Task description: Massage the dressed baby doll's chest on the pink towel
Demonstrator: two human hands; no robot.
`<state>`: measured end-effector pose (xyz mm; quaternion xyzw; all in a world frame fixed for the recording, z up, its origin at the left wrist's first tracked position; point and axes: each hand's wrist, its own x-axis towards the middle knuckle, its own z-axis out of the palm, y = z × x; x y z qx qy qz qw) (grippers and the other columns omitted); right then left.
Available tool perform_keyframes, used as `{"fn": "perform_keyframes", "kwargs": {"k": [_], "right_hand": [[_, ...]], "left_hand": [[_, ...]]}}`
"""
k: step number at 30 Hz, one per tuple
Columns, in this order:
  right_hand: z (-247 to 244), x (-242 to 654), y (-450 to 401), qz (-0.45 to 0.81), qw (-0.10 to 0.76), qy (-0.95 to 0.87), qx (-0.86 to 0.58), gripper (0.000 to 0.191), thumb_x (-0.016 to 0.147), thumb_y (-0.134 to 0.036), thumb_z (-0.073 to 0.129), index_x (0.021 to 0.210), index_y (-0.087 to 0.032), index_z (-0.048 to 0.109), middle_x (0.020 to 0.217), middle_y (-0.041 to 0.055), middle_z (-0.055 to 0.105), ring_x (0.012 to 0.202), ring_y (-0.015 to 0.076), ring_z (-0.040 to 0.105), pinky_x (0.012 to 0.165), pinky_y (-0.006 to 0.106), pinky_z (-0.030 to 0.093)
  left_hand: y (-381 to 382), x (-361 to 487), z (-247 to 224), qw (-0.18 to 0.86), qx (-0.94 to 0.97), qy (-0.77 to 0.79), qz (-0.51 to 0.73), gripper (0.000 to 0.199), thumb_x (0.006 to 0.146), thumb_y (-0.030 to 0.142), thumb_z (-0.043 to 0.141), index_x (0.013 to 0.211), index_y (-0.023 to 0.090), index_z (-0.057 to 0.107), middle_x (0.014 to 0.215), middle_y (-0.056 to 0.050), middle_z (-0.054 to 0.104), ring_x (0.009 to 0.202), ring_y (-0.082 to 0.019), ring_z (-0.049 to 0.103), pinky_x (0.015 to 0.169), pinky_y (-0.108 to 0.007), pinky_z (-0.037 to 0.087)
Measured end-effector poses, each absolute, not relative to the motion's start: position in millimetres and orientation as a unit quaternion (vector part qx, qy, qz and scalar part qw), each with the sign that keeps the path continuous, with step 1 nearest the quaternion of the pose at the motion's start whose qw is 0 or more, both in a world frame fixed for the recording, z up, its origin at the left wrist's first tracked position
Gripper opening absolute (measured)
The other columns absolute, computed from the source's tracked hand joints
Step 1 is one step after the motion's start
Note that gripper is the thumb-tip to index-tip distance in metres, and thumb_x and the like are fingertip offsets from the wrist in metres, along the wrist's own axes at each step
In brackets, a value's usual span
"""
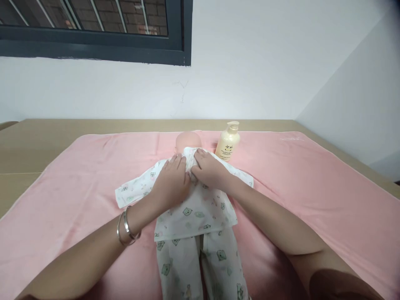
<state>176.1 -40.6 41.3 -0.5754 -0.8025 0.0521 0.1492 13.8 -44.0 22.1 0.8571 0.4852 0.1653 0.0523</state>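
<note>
White printed shirt point(196, 210) lies mid-way along a broad pink blanket point(312, 187), so take it as the centre of the clock, with 12 at the blanket's far edge. Matching trousers point(179, 266) run out from its hem at 6 o'clock. Good work here, I judge, goes from the whole garment down to the detail: lay the body of the shirt flat, let the sleeves at 9 and between 2 and 3 lie slack so they don't drag on the neckline, then work the bunched cloth with small, light tugs, drawing evenly from both sides and not pressing on the doll's head point(188, 139) at 12. The left hand point(171, 179) comes in from 8 and rests at 10, half-curled, fingers together and laid on the shirt's upper front. The right hand point(212, 170) comes in from 4 and sits at 1, loosely bent, fingertips and thumb touching the cloth near the neck. A gathered fold lies between the two; whether either hand actually pinches it I cannot tell. A cream pump bottle point(228, 143) stands farther out at 1, near the right hand, and silver bangles point(126, 221) circle the left wrist.
</note>
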Motion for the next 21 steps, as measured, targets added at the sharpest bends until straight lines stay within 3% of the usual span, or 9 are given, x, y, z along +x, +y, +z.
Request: {"fn": "perform_keyframes", "kwargs": {"k": [6,10,14,21], "right_hand": [[34,169,-54,-0.012,0.148,-0.805,-0.574,0.061,0.095,-0.023,0.036,0.145,0.011,0.042,0.153,0.0299,0.042,0.147,0.0373,0.037,0.123,0.049,0.030],[32,159,-82,-0.033,0.165,-0.815,-0.554,0.065,0.094,-0.029,0.041,0.147,0.009,0.041,0.154,0.0302,0.041,0.148,0.0383,0.036,0.123,0.052,0.031],[33,166,-61,-0.007,0.161,-0.815,-0.557,0.062,0.096,-0.027,0.036,0.147,0.008,0.042,0.154,0.0282,0.042,0.148,0.0362,0.036,0.123,0.050,0.031],[30,174,-37,0.007,0.126,-0.784,-0.607,0.061,0.100,-0.027,0.029,0.148,0.010,0.039,0.154,0.0290,0.042,0.147,0.0362,0.038,0.121,0.050,0.032]], "left_hand": [[-43,11,30,0.074,0.872,0.464,0.139,0.061,0.093,0.024,0.028,0.144,-0.004,0.044,0.156,-0.027,0.041,0.151,-0.036,0.032,0.125,-0.056,0.029],[-19,4,27,0.118,0.855,0.475,0.169,0.058,0.095,0.026,0.025,0.146,0.004,0.044,0.156,-0.022,0.043,0.150,-0.030,0.036,0.124,-0.054,0.031],[-26,7,22,0.099,0.848,0.500,0.148,0.061,0.096,0.027,0.024,0.146,-0.004,0.040,0.159,-0.028,0.035,0.153,-0.036,0.029,0.125,-0.058,0.026],[-49,17,15,0.089,0.841,0.496,0.200,0.063,0.094,0.025,0.029,0.149,-0.003,0.037,0.161,-0.025,0.033,0.154,-0.035,0.025,0.126,-0.057,0.024]]}}
